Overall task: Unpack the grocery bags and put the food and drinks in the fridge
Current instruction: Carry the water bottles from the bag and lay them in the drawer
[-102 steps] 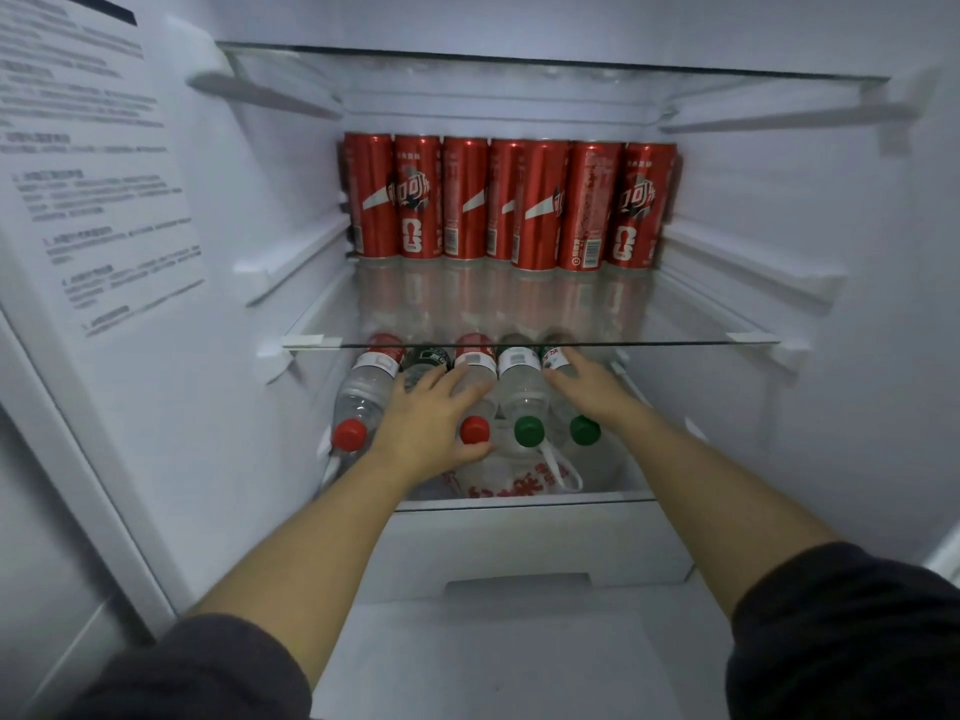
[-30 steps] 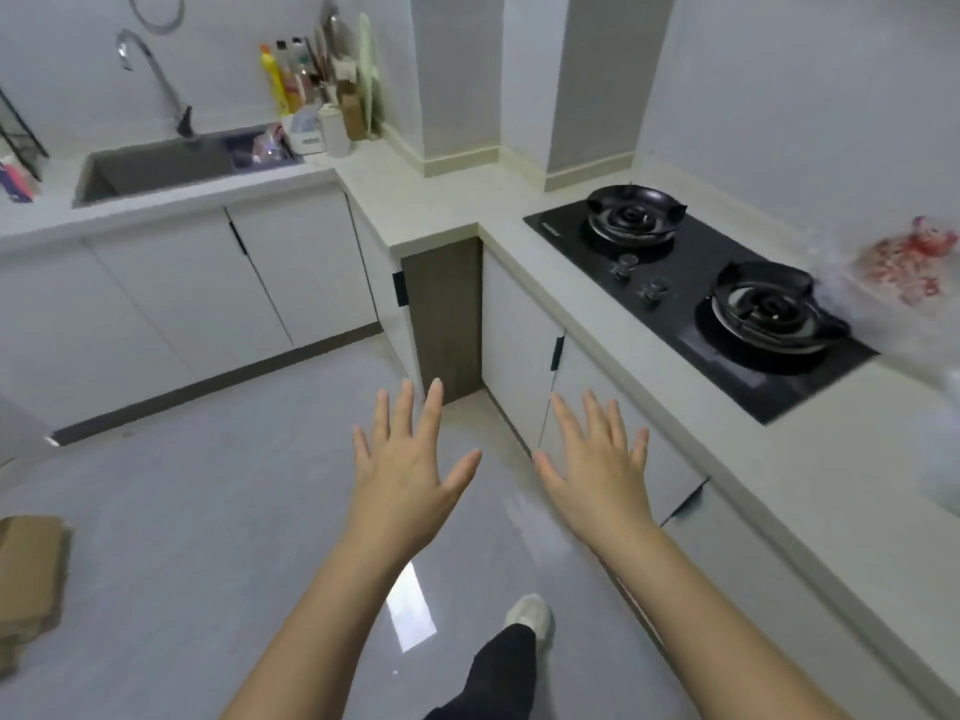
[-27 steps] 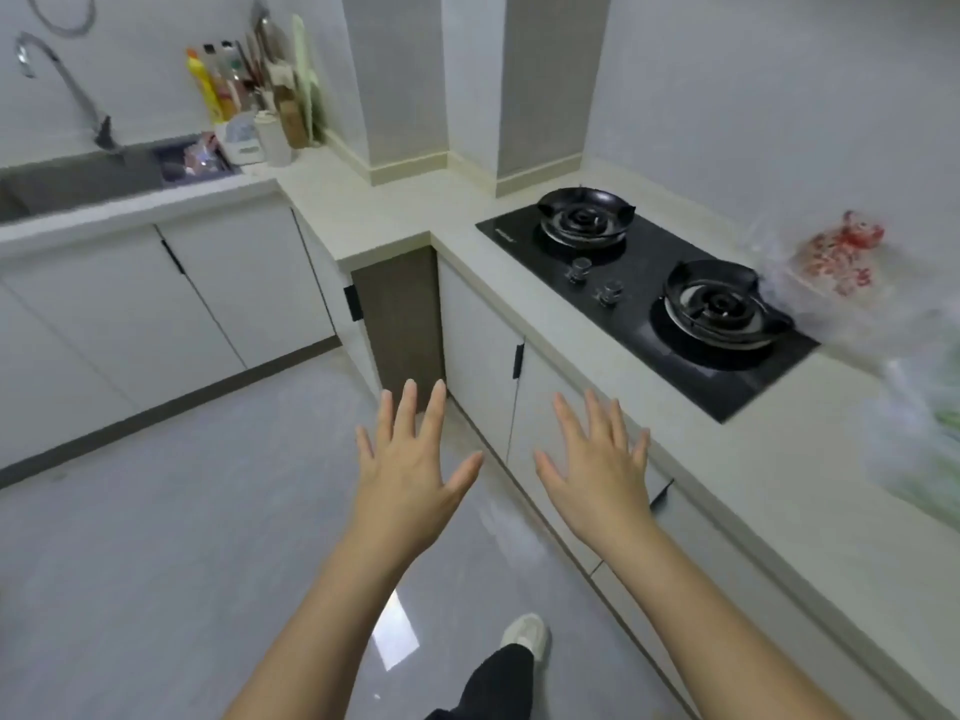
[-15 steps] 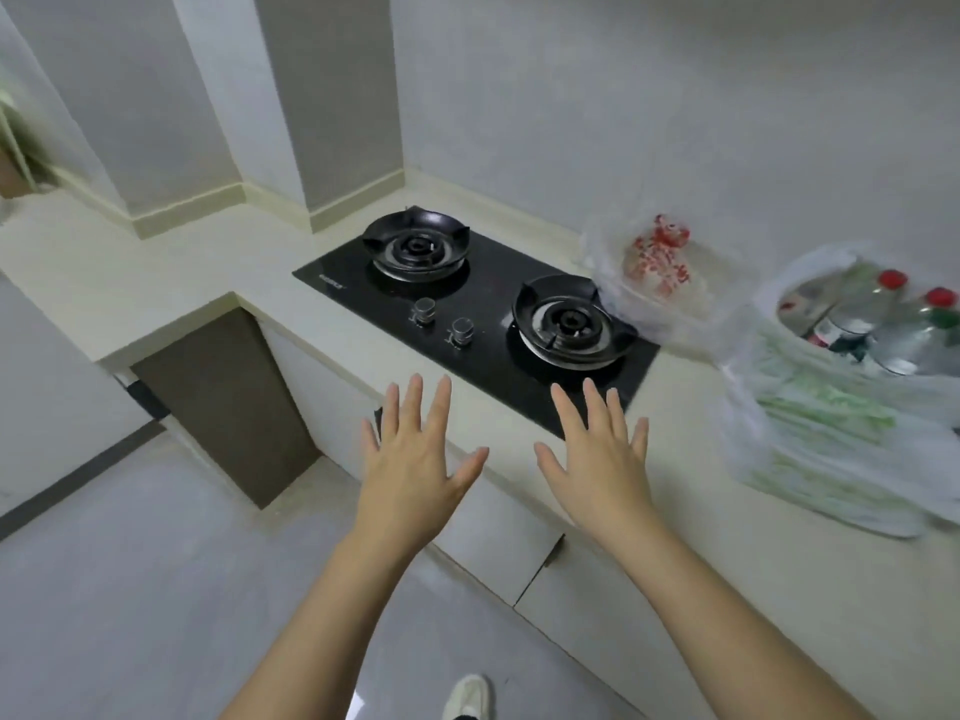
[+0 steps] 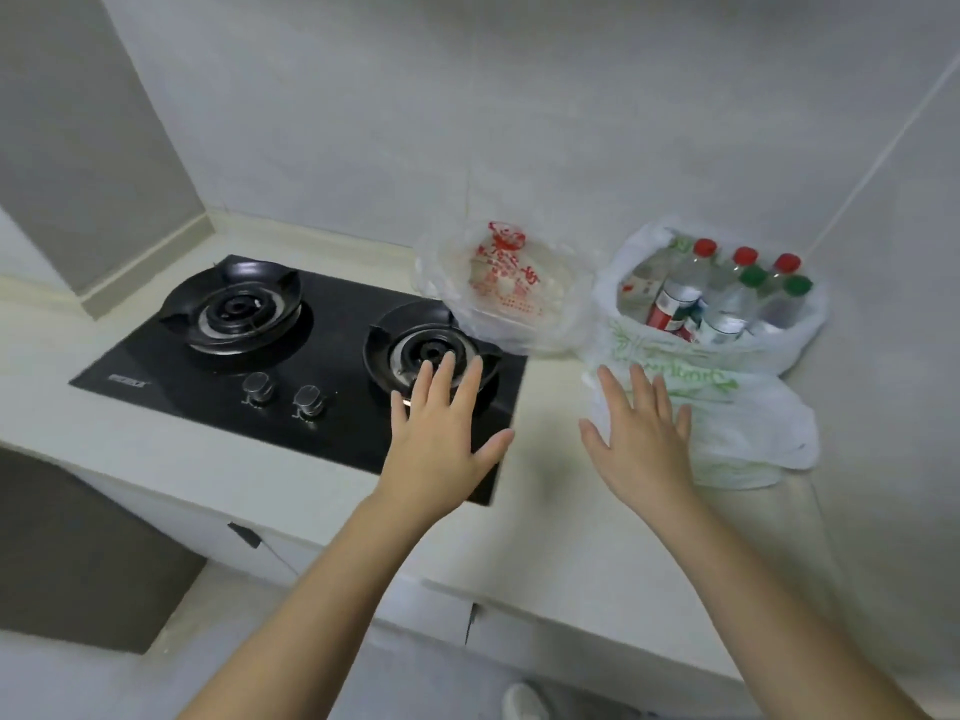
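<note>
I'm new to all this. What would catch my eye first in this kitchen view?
Two bare hands stretch forward with fingers spread: the left hand over the near right corner of the black two-burner hob, the right hand in front of a white bag with green print on the counter. That bag stands open, full of bottles with red and green caps. A clear bag with red print sits between it and the hob.
</note>
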